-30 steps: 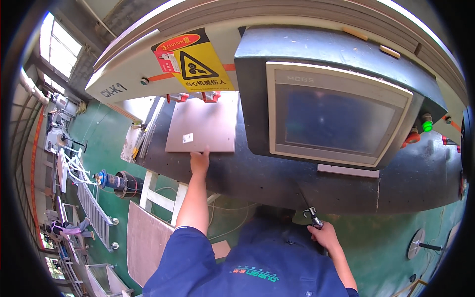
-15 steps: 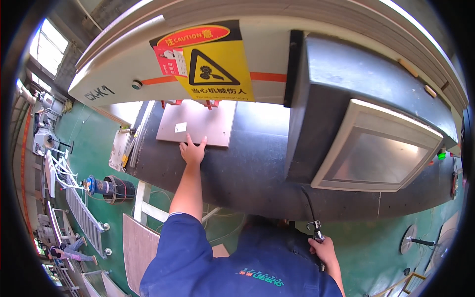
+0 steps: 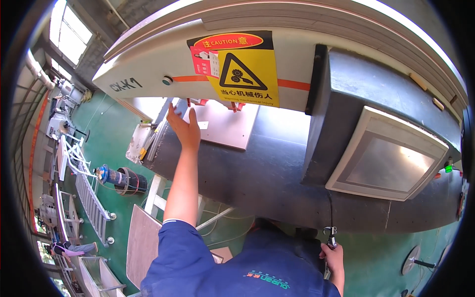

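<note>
A flat pinkish-brown panel (image 3: 228,129) with a small white label lies on the dark machine table (image 3: 277,183), its far edge under the machine's beam. Beside the panel's left end, my left hand (image 3: 186,129) reaches up with fingers spread and holds nothing; whether it touches the panel I cannot tell. Red-tipped machine parts (image 3: 236,106) show above the panel, close to these fingers. Low at the right, my right hand (image 3: 334,256) is wrapped round an air blow gun (image 3: 331,239) with a metal lever; a dark hose runs up from it to the table edge.
A touchscreen (image 3: 388,153) in a grey housing stands at the right. The beam carries a yellow warning sign (image 3: 247,69). Wooden boards (image 3: 143,242), a blue motor-like unit (image 3: 110,175) and racks stand on the green floor at left. Another person (image 3: 74,249) is far off.
My left hand has left the panel's front edge and moved to its left end, fingers now raised. My right hand keeps the blow gun. The whole view has shifted slightly.
</note>
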### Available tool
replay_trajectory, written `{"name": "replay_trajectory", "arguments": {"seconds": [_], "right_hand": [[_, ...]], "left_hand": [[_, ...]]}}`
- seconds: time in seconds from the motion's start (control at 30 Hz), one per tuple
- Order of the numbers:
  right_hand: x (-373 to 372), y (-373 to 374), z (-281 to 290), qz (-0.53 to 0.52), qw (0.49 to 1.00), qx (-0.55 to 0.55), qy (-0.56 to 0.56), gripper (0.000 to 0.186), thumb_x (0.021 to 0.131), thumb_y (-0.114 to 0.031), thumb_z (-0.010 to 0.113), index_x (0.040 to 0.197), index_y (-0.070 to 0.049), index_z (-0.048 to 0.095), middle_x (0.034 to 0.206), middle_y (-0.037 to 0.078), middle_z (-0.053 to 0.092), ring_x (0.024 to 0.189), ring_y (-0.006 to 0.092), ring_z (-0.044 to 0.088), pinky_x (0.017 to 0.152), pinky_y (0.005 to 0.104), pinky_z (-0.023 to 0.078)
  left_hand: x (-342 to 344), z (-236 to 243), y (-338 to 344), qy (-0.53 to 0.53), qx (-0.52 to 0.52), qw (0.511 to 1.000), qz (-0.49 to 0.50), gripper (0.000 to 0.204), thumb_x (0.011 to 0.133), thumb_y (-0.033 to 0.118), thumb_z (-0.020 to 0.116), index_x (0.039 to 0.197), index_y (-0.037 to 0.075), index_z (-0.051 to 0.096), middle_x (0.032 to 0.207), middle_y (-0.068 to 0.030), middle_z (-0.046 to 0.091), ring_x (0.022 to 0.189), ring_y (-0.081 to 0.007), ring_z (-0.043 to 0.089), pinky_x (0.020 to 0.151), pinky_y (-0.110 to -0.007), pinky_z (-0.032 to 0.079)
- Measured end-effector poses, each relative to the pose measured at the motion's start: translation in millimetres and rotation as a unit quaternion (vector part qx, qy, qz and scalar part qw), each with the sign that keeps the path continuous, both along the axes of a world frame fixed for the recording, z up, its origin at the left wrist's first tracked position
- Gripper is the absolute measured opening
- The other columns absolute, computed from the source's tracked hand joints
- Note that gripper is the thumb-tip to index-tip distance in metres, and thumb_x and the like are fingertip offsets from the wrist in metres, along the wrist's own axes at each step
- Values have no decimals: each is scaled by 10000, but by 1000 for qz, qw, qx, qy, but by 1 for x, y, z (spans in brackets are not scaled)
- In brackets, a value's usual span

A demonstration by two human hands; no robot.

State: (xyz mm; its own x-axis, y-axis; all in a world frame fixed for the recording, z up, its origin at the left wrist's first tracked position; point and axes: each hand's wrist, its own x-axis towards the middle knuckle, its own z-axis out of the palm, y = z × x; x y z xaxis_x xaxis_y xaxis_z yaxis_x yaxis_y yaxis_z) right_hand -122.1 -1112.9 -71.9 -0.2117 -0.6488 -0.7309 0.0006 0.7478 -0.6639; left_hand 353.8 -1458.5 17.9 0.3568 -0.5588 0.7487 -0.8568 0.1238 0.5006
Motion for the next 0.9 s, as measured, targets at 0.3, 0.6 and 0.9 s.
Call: {"name": "replay_trajectory", "arguments": {"seconds": [0.3, 0.6, 0.9], "right_hand": [[-42, 14, -6, -11, 999, -31, -18, 173, 818, -112, 655, 742, 5, 553, 564, 55, 579, 484, 126, 563, 480, 255, 463], [-84, 47, -19, -73, 997, -18, -21, 179, 818, -112, 652, 733, -3, 538, 556, 49, 566, 481, 113, 549, 471, 252, 449], [-100, 42, -16, 8, 1000, -15, -4, 191, 821, -132, 654, 730, -6, 544, 571, 35, 566, 500, 104, 553, 487, 255, 451]], "left_hand": [[-25, 58, -4, -40, -6, 999, 8, 715, 831, 124, 643, 1445, 71, 280, 1258, -192, 460, 1012, -314, 526, 871, -384, 454], [26, 68, -29, 80, 36, 996, 16, 636, 849, 85, 545, 1445, 73, 324, 976, -109, 607, 866, -168, 568, 733, -309, 477], [39, -83, 15, -33, 258, 966, 7, 372, 854, 180, 619, 1146, -13, 493, 1057, -230, 551, 1004, -388, 532, 871, -441, 430]]}}
